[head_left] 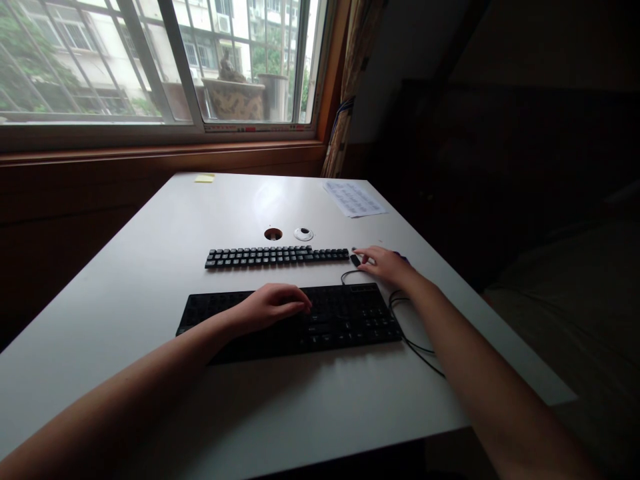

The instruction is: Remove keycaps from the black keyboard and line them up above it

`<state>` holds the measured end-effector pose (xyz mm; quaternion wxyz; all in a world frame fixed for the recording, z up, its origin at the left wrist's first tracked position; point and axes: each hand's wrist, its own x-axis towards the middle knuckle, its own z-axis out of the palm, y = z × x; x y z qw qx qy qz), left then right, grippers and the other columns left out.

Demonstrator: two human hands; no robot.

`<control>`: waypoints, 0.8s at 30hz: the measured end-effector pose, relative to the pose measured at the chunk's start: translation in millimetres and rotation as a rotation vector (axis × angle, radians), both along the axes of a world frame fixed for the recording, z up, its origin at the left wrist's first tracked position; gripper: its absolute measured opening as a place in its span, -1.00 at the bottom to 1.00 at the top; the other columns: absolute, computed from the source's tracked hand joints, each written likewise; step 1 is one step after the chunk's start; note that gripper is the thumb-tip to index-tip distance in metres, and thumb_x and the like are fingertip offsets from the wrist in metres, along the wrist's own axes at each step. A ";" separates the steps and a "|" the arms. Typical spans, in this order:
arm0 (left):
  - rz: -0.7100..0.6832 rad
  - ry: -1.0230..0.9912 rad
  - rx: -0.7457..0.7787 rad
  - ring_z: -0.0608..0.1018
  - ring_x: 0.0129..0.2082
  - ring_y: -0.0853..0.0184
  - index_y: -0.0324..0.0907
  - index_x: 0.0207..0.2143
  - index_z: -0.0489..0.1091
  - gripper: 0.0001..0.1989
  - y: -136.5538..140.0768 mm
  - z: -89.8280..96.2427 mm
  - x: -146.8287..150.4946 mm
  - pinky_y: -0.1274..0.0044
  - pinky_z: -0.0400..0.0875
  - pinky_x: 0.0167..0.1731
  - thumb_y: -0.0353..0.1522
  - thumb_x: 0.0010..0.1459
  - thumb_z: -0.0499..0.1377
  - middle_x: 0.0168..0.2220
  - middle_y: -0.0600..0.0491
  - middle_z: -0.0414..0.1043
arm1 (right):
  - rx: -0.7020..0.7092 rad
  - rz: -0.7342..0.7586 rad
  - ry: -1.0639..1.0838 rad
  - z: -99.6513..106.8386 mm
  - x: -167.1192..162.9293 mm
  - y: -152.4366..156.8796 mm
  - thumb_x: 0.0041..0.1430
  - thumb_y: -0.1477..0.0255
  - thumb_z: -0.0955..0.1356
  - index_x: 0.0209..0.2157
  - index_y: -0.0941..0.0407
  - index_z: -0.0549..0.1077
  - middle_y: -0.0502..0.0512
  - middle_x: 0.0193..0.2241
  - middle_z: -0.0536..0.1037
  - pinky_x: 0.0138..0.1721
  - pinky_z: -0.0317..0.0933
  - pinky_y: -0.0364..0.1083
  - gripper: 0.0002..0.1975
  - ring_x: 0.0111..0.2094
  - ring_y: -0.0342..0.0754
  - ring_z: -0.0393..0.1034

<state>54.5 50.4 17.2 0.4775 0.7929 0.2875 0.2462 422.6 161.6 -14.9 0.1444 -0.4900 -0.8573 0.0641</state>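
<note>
A black keyboard [350, 327] lies across the white desk, its upper left part dark and partly hidden by my left hand [275, 303]. That hand rests over the middle of the keyboard, thumb and fingertips drawn together; anything between them is hidden. Behind it, loose black keycaps [270, 257] stand side by side in rows. At the right end of these rows my right hand [380, 263] has its thumb and index finger around a black keycap [355, 260], close to the desk top. A black cable [413, 347] loops right of the keyboard, under my right forearm.
The white desk [125, 280] has a round hole [273, 234] and a white ring-shaped cover [303, 234] behind the keycaps. Printed sheets [354, 199] lie at the back right, a yellow sticky note [205, 179] at the back left. A barred window [240, 60] is beyond.
</note>
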 end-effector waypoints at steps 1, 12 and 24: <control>0.000 0.003 0.002 0.55 -0.17 0.32 -0.20 -0.16 0.50 -0.77 0.1 -0.1 0.0 0.53 0.38 -0.11 -0.28 0.31 0.12 -0.20 0.00 0.56 | 0.019 -0.002 0.016 -0.6 0.5 -3.0 0.18 0.36 0.35 0.05 0.04 0.47 0.10 -0.19 0.55 -0.03 0.28 -0.01 -0.61 -0.16 0.02 0.45; 0.007 0.034 0.022 0.55 -0.18 0.34 -0.21 -0.18 0.51 -0.73 -0.1 1.9 0.6 0.56 0.37 -0.13 -0.26 0.34 0.07 -0.21 0.01 0.56 | 0.151 -0.120 0.107 -7.7 -14.1 -36.6 0.29 0.35 0.25 0.01 0.02 0.51 0.11 -0.07 0.51 0.00 0.35 0.01 -0.68 -0.10 0.04 0.47; 0.008 0.044 0.034 0.55 -0.18 0.33 -0.20 -0.19 0.51 -0.73 -1.2 0.7 0.6 0.56 0.37 -0.14 -0.25 0.33 0.08 -0.22 0.01 0.56 | 0.113 -0.056 0.134 -6.7 -15.9 -32.0 0.29 0.40 0.23 -0.01 0.00 0.52 0.10 -0.01 0.50 0.10 0.30 0.03 -0.68 0.00 0.02 0.43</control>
